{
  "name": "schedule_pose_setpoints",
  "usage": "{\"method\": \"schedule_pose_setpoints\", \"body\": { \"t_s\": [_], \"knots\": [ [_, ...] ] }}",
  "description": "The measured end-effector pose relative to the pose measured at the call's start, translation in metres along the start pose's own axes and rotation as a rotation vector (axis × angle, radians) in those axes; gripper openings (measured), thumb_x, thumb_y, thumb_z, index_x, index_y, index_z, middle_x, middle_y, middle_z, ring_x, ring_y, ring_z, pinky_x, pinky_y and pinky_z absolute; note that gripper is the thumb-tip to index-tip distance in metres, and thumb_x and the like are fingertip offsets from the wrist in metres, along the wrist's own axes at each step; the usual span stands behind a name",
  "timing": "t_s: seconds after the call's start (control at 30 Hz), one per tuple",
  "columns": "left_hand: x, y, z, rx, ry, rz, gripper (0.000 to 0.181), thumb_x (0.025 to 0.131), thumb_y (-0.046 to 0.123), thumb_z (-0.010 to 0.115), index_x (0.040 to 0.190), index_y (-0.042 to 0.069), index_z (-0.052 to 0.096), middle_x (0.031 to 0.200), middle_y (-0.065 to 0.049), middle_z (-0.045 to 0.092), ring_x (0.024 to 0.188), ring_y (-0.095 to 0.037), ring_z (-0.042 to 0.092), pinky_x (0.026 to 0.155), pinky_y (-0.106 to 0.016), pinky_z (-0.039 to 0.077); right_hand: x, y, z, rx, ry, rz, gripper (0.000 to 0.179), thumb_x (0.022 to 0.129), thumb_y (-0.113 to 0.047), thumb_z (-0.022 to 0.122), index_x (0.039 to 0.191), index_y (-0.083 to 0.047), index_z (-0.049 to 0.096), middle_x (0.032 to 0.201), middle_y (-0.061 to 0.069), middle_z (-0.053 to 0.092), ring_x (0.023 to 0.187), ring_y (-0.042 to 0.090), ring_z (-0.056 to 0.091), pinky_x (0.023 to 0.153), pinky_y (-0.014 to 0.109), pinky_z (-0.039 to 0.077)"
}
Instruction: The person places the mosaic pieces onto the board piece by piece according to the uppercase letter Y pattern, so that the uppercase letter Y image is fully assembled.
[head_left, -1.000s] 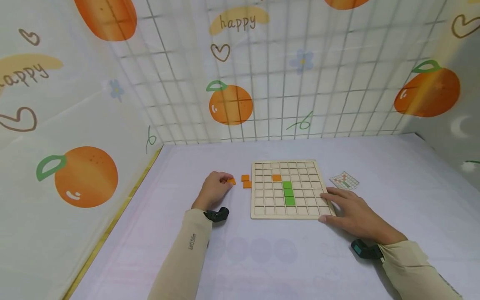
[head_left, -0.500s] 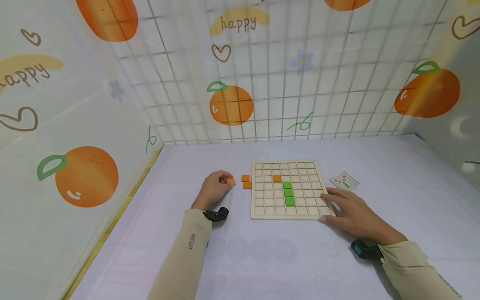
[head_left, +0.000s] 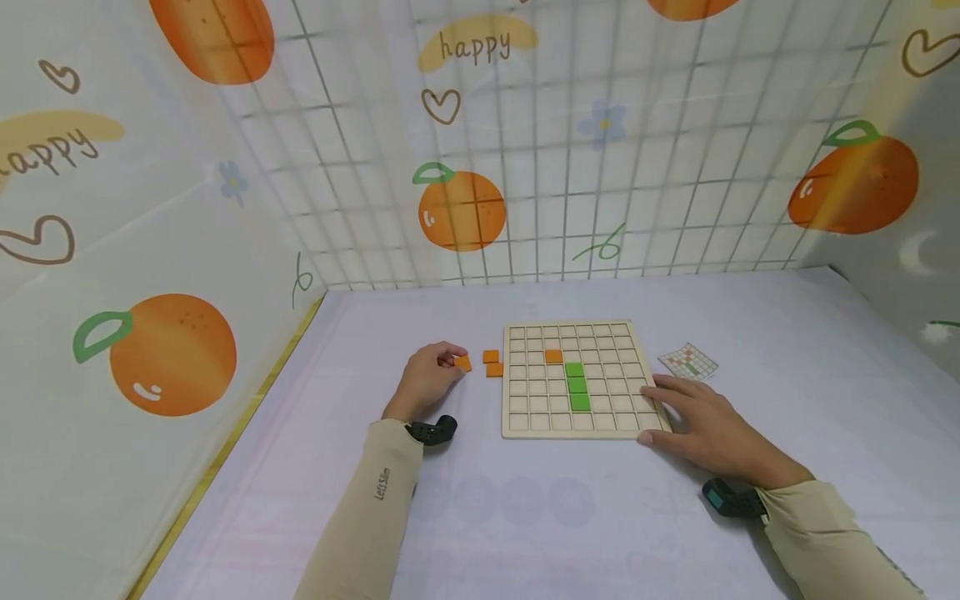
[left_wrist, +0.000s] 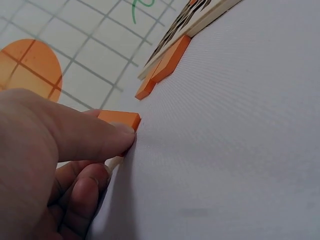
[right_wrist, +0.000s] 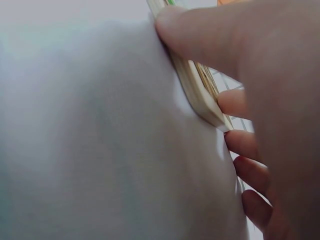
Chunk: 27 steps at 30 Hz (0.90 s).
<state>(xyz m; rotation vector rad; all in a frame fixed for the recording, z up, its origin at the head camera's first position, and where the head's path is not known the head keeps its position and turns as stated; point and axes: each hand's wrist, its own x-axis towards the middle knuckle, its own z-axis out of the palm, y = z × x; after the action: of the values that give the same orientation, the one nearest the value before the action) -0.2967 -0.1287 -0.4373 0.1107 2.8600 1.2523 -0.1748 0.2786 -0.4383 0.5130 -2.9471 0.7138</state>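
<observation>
Between thumb and fingers, my left hand (head_left: pixel 427 379) pinches an orange square tile (left_wrist: pixel 120 116), low over the tablecloth; whether the tile touches the cloth I cannot tell. Two loose orange tiles, one (head_left: pixel 491 356) behind the other (head_left: pixel 495 370), lie just right of it, by the left edge of a wooden grid board (head_left: pixel 536 386). On the board sit one orange tile (head_left: pixel 553 357) and a column of green tiles (head_left: pixel 577 386). My right hand (head_left: pixel 708 429) rests at the board's near right corner, thumb against the front edge, forefinger over the right rim.
A small card (head_left: pixel 689 362) with a printed coloured grid lies right of the board, beyond my right hand. White cloth (head_left: pixel 525 525) covers the table. Fruit-printed curtains (head_left: pixel 555 200) and a wire-grid pattern stand behind and at the sides.
The orange tile in my left hand has tilted slightly, showing more of its face. Both hands and the board have otherwise stayed in place.
</observation>
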Motion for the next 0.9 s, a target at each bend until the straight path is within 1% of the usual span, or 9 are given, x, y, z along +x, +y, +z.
{"method": "schedule_pose_setpoints", "body": {
  "t_s": [0.2,0.37,0.43,0.57,0.67,0.8,0.9],
  "knots": [
    [0.0012,-0.0021,-0.0004,0.008,0.012,0.012,0.026,0.09,0.013,0.071,0.114,0.022,0.075,0.103,-0.003,0.061,0.095,-0.025,0.054,0.085,-0.038,0.045,-0.0003,0.0004,-0.0012,0.015,0.01,-0.018,0.076,0.087,-0.057,0.071,0.141,-0.006,0.057,0.15,0.023,0.041,0.137,0.05,0.032,0.103,0.07,0.026],
    [0.0014,-0.0034,-0.0007,-0.001,0.034,0.035,0.026,0.091,0.012,0.07,0.114,0.022,0.075,0.102,-0.002,0.062,0.095,-0.024,0.053,0.085,-0.037,0.044,0.0003,-0.0002,-0.0015,0.01,0.003,-0.011,0.076,0.087,-0.058,0.07,0.141,-0.007,0.056,0.151,0.023,0.04,0.137,0.05,0.032,0.103,0.07,0.026],
    [0.0016,-0.003,-0.0001,-0.037,0.05,0.035,0.025,0.091,0.012,0.069,0.113,0.021,0.076,0.1,-0.002,0.062,0.093,-0.024,0.054,0.083,-0.037,0.045,0.0006,-0.0001,-0.0019,0.004,0.0,-0.012,0.077,0.087,-0.059,0.07,0.141,-0.007,0.056,0.151,0.024,0.04,0.137,0.05,0.032,0.102,0.071,0.026],
    [0.002,-0.0003,0.0027,-0.15,0.073,0.018,0.024,0.093,0.014,0.068,0.115,0.02,0.075,0.098,-0.004,0.063,0.093,-0.024,0.054,0.08,-0.036,0.045,-0.0003,0.0012,-0.0032,0.004,0.002,-0.017,0.075,0.087,-0.058,0.07,0.141,-0.007,0.056,0.152,0.023,0.04,0.138,0.05,0.031,0.102,0.071,0.026],
    [0.0014,0.001,0.0052,-0.199,0.116,-0.011,0.024,0.094,0.014,0.066,0.115,0.02,0.075,0.1,-0.002,0.063,0.094,-0.023,0.054,0.08,-0.035,0.045,-0.001,0.0018,-0.0035,0.013,0.001,-0.018,0.075,0.088,-0.057,0.07,0.141,-0.008,0.056,0.152,0.023,0.039,0.138,0.05,0.03,0.102,0.071,0.026],
    [0.0005,0.0002,0.0068,-0.212,0.207,-0.045,0.025,0.094,0.013,0.065,0.116,0.02,0.074,0.101,-0.002,0.064,0.092,-0.022,0.054,0.079,-0.034,0.045,-0.0006,0.0009,-0.0022,0.014,0.0,-0.014,0.075,0.087,-0.058,0.07,0.141,-0.007,0.056,0.152,0.023,0.04,0.138,0.05,0.031,0.102,0.071,0.026],
    [0.0007,-0.0002,0.0068,-0.213,0.252,-0.06,0.026,0.093,0.013,0.064,0.118,0.018,0.073,0.101,-0.004,0.063,0.09,-0.023,0.054,0.077,-0.034,0.045,-0.0002,-0.0002,-0.0011,0.006,0.001,-0.012,0.075,0.088,-0.057,0.07,0.141,-0.006,0.056,0.151,0.024,0.04,0.137,0.05,0.032,0.102,0.071,0.027]
  ]
}}
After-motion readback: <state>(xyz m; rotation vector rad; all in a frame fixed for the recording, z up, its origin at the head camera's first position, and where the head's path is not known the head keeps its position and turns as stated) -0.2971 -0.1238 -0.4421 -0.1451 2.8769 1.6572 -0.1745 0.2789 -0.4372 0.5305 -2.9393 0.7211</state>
